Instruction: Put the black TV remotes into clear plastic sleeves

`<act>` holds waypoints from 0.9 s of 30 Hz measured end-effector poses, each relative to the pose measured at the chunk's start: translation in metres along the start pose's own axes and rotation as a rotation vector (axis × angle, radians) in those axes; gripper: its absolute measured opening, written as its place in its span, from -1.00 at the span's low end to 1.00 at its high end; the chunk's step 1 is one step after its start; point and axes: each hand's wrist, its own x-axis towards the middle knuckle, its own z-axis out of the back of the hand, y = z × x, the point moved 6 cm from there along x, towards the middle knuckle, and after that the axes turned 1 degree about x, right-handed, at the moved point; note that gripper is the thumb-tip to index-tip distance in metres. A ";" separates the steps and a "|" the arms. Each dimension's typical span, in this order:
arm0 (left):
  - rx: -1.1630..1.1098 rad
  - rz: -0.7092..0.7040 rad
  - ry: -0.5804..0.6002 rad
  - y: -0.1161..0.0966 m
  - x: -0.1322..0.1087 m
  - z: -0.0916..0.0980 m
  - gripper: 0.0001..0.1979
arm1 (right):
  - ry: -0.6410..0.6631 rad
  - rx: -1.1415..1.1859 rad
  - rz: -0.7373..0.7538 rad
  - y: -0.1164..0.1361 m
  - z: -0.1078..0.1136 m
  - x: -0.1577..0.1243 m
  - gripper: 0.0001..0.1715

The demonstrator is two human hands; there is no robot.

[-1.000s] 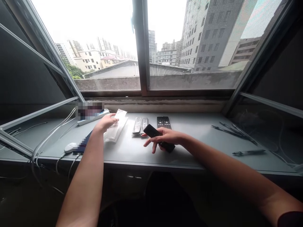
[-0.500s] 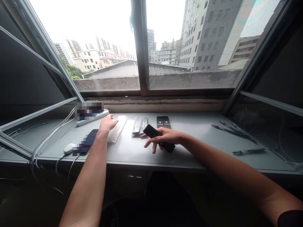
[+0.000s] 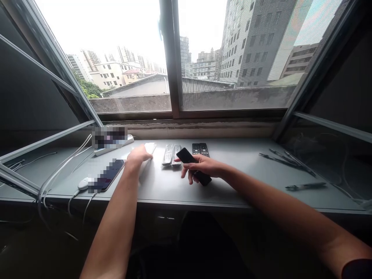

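Observation:
My right hand point(image 3: 202, 166) is closed around a black remote control point(image 3: 186, 155), held tilted above the desk with its upper end pointing away to the left. Some fingers of this hand hang loose below it. My left hand point(image 3: 138, 157) is closed on a clear plastic bag point(image 3: 150, 147); the hand hides much of the bag. Between the hands lie two remotes wrapped in clear plastic point(image 3: 171, 155), side by side. Behind my right hand, two bare black remotes point(image 3: 200, 149) rest with their buttons up, partly covered by the hand.
A phone point(image 3: 112, 174) and a round white charger point(image 3: 83, 183) lie at the left, near a power strip point(image 3: 114, 145) and white cables point(image 3: 65, 164). Several pens point(image 3: 286, 159) and one separate pen point(image 3: 305, 186) lie at the right. The desk point(image 3: 238, 155) ends at a window.
My left hand has come down onto the plastic bag and slightly right, and its fingers have closed. My right hand has shifted the remote only a little.

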 end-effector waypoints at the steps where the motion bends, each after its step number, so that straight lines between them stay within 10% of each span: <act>1: -0.037 -0.004 -0.027 -0.007 -0.005 0.003 -0.32 | -0.034 0.010 0.018 0.000 0.002 0.001 -0.25; 5: -0.405 -0.311 -0.125 -0.062 -0.037 0.015 -0.43 | -0.181 0.082 0.064 0.001 0.009 0.004 -0.43; 9: -0.904 -0.610 0.503 -0.131 -0.088 -0.004 -0.32 | -0.316 0.163 0.043 -0.004 0.020 0.006 -0.46; 11: -0.953 -0.703 0.621 -0.155 -0.107 -0.006 -0.31 | -0.334 0.197 0.065 -0.004 0.024 0.006 -0.48; 20: -1.242 -0.554 0.238 -0.188 -0.060 -0.021 -0.32 | -0.354 0.558 0.147 0.006 0.039 0.005 -0.44; 27: -0.727 -0.497 -0.367 -0.149 -0.064 -0.020 -0.59 | -0.359 0.687 0.094 0.003 0.039 0.004 -0.58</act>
